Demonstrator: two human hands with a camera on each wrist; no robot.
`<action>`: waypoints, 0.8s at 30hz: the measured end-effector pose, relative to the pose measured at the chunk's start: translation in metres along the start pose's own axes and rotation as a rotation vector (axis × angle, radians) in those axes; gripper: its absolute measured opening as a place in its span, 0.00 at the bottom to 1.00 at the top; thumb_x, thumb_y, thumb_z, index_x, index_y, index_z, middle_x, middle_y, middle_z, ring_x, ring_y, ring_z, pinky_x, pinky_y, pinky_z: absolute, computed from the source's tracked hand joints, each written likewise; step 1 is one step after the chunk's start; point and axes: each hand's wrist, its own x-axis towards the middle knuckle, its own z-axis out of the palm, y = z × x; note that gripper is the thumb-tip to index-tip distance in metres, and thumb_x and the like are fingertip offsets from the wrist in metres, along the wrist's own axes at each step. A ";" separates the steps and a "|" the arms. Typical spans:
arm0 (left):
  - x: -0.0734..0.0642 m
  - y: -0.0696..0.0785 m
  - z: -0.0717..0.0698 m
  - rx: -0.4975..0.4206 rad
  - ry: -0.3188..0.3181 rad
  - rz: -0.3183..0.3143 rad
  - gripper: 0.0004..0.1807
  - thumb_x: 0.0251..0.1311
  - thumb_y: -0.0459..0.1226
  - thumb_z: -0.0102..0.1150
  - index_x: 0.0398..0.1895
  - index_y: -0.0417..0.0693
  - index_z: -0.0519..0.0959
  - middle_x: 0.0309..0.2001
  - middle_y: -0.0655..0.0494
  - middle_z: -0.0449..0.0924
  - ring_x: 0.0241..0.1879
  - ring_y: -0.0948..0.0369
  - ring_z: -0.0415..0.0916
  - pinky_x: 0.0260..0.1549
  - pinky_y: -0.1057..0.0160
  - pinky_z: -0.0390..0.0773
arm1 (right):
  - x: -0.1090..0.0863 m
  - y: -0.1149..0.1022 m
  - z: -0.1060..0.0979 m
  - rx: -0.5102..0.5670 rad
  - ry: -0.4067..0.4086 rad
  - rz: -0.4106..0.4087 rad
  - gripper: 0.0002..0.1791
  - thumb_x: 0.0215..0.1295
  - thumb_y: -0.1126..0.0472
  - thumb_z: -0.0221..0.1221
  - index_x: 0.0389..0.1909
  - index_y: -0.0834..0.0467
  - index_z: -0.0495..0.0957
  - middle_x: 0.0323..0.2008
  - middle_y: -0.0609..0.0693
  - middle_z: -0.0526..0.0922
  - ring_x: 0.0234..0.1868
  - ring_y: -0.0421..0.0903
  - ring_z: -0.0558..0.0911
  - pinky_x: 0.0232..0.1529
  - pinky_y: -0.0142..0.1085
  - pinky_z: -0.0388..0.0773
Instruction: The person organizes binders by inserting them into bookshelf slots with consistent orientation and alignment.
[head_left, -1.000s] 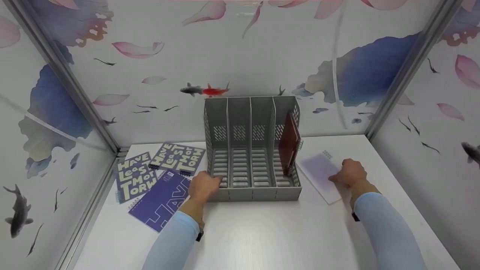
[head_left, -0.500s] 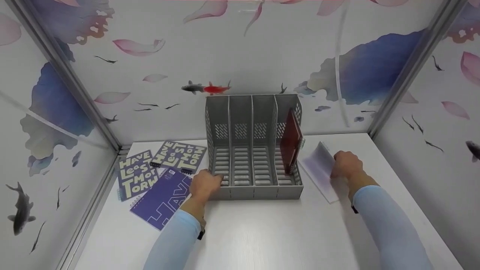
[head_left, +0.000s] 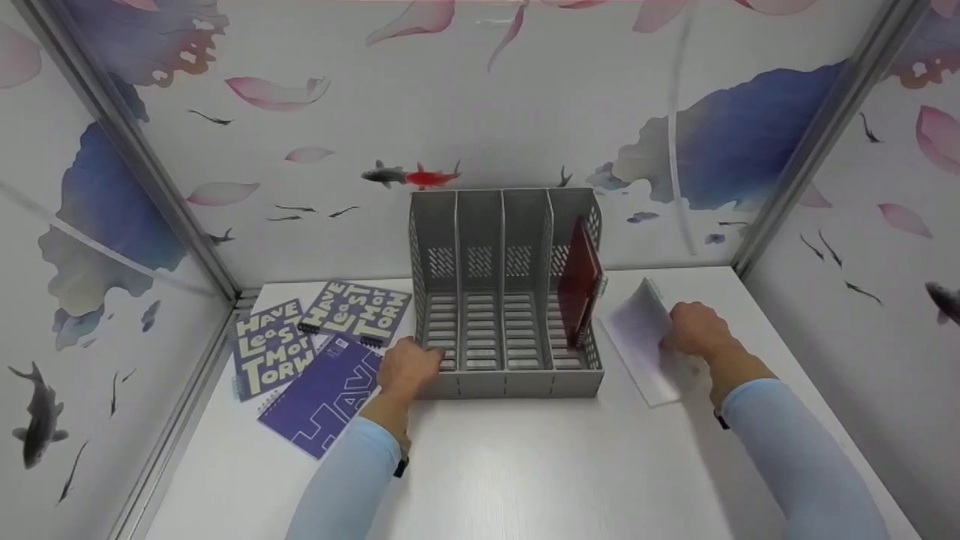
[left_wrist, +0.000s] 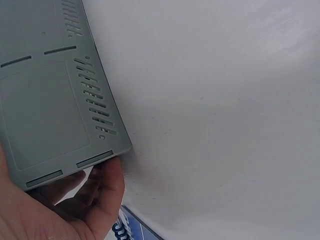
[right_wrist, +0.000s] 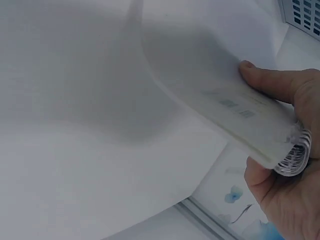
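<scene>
My left hand [head_left: 407, 369] grips the front left corner of a grey file organizer [head_left: 517, 385] with upright dividers. In the left wrist view its fingers [left_wrist: 109, 195] curl round the edge of the slotted side wall. To the organizer's right, my right hand [head_left: 699, 330] holds a spiral notebook [head_left: 637, 330] with a pale purple, translucent cover. Its upper part is lifted and bent while the lower end lies low over the table. The right wrist view shows the thumb [right_wrist: 267, 82] on the notebook's face, with the clear coil [right_wrist: 295, 157] in the palm.
A dark red notebook [head_left: 579, 285] leans in the organizer's rightmost slot. Left of the organizer lie two notebooks with large lettering [head_left: 274, 349] and a purple spiral notebook [head_left: 322, 397], partly overlapping. Patterned panels [head_left: 480, 135] enclose the white table [head_left: 510, 465] at the back and sides.
The purple-covered notebook lay flat a second ago; my right hand has since taken hold of it and raised its upper part. The left hand stays on the organizer.
</scene>
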 end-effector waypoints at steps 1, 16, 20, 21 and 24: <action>0.001 -0.001 0.000 0.000 0.000 -0.002 0.37 0.72 0.56 0.63 0.73 0.38 0.80 0.64 0.37 0.89 0.64 0.38 0.88 0.61 0.38 0.85 | 0.000 0.000 -0.001 -0.003 -0.002 -0.001 0.30 0.71 0.58 0.70 0.64 0.77 0.79 0.58 0.77 0.86 0.56 0.72 0.88 0.58 0.69 0.85; 0.007 -0.006 0.001 0.001 0.003 0.004 0.38 0.71 0.57 0.64 0.72 0.37 0.81 0.62 0.37 0.90 0.61 0.38 0.89 0.58 0.40 0.87 | -0.019 -0.006 -0.018 0.012 0.089 -0.109 0.21 0.81 0.55 0.50 0.27 0.61 0.76 0.30 0.57 0.81 0.33 0.54 0.80 0.35 0.51 0.79; -0.001 -0.001 -0.002 -0.002 -0.009 -0.003 0.38 0.72 0.55 0.62 0.73 0.37 0.80 0.63 0.37 0.90 0.62 0.39 0.89 0.58 0.40 0.87 | -0.024 -0.009 -0.021 0.025 0.116 -0.155 0.22 0.82 0.56 0.50 0.22 0.55 0.70 0.26 0.52 0.76 0.29 0.50 0.77 0.30 0.44 0.73; -0.001 -0.001 -0.001 -0.001 -0.009 0.000 0.37 0.72 0.55 0.62 0.73 0.37 0.80 0.63 0.37 0.90 0.61 0.39 0.89 0.57 0.40 0.87 | -0.025 -0.009 -0.022 0.030 0.118 -0.162 0.22 0.82 0.56 0.50 0.22 0.56 0.71 0.26 0.52 0.76 0.29 0.50 0.77 0.30 0.44 0.73; -0.001 -0.001 0.000 0.004 -0.006 0.010 0.37 0.72 0.55 0.62 0.73 0.36 0.80 0.63 0.37 0.90 0.61 0.39 0.89 0.57 0.40 0.87 | -0.029 -0.011 -0.025 0.041 0.133 -0.176 0.20 0.82 0.57 0.50 0.29 0.63 0.78 0.30 0.58 0.82 0.31 0.52 0.79 0.33 0.47 0.79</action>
